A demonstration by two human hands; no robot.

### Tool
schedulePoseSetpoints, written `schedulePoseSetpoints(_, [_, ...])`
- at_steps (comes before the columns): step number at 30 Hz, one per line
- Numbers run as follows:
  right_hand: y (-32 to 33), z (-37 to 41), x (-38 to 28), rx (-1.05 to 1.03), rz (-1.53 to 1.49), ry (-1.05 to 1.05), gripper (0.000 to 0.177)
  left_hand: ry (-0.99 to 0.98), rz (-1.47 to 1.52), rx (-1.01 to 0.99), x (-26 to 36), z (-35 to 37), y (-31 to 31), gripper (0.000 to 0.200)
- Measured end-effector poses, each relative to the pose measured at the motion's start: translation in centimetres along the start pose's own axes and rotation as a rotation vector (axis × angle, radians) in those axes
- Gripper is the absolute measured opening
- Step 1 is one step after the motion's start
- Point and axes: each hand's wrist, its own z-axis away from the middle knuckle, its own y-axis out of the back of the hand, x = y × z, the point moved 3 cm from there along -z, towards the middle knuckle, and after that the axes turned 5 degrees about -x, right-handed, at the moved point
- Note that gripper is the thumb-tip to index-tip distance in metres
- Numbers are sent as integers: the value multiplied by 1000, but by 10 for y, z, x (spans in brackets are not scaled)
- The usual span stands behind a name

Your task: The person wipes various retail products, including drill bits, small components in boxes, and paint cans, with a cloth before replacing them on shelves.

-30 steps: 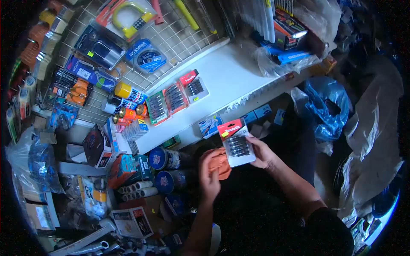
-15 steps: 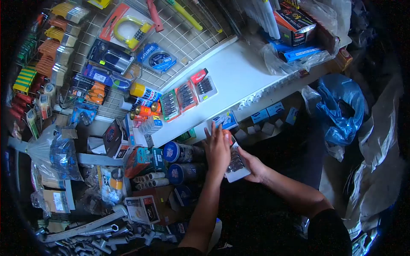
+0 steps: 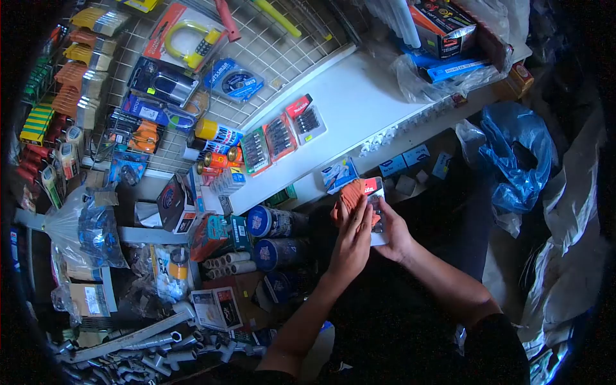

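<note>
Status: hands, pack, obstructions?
Right hand gripping the pack at its edge. Left hand flat over the front, with orange cloth. Cloth and fingers hide part of the pack.

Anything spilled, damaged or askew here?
Nothing looks spilled or plainly damaged. Only the grey fittings stand out: jumbled in a heap at lower left, unlike the row of packs on the white shelf. The held pack is partly hidden by cloth and fingers.
</note>
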Motion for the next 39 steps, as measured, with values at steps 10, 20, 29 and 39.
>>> schedulePoseSetpoints(10, [-1, -2, -9, -9, 478, 45, 32, 459, 555, 378, -70, 9, 15, 18])
schedulePoseSetpoints(20, [15, -15, -25, -44, 182, -49, 41, 630, 980, 167, -38, 38, -29, 33])
schedulePoseSetpoints(29, [15, -16, 0, -11, 298, -106, 42, 442, 390, 399, -85, 28, -16, 23])
schedulePoseSetpoints(39, [-44, 17, 12, -333, 1467, 509, 47, 612, 1606, 199, -51, 28, -39, 70])
